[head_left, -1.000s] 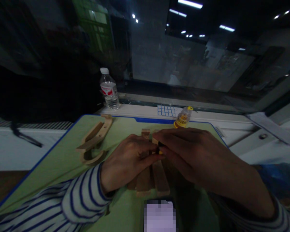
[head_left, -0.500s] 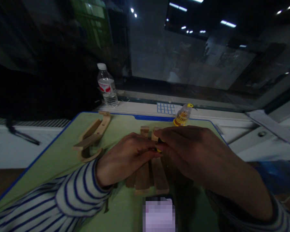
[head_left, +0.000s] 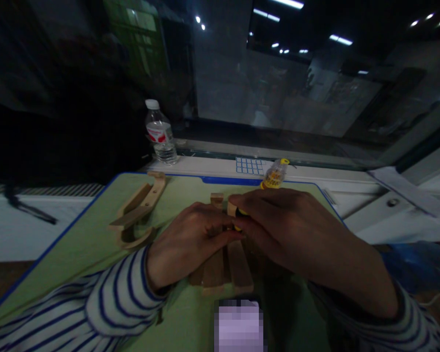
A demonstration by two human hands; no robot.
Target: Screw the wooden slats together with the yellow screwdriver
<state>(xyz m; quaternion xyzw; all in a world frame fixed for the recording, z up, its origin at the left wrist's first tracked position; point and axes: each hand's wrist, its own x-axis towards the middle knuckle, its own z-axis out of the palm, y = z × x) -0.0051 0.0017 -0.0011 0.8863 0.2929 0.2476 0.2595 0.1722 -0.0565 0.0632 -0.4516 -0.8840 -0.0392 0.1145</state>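
Note:
My right hand (head_left: 278,220) pinches a short black-and-yellow handle (head_left: 242,212), which looks like a screwdriver's, above some wooden slats. Close against it, my left hand (head_left: 190,239) has thumb and fingers drawn together near the handle's lower end. What the left fingertips pinch is hidden. Under both hands lie a left wooden slat (head_left: 213,274) and a right wooden slat (head_left: 241,269), side by side and pointing away from me. Their middles are covered by my fingers. The tip of the tool cannot be seen.
Curved wooden parts with holes (head_left: 141,210) lie at the left on the green board (head_left: 183,190), which has a blue rim. A water bottle (head_left: 160,137) and a yellow-capped clear container (head_left: 275,172) stand along the windowsill. A phone-like pixelated object (head_left: 241,327) sits at the front.
The view has shifted slightly. My right hand has turned a little about the handle, and more of its black and yellow shows. My left hand keeps its place by the slats.

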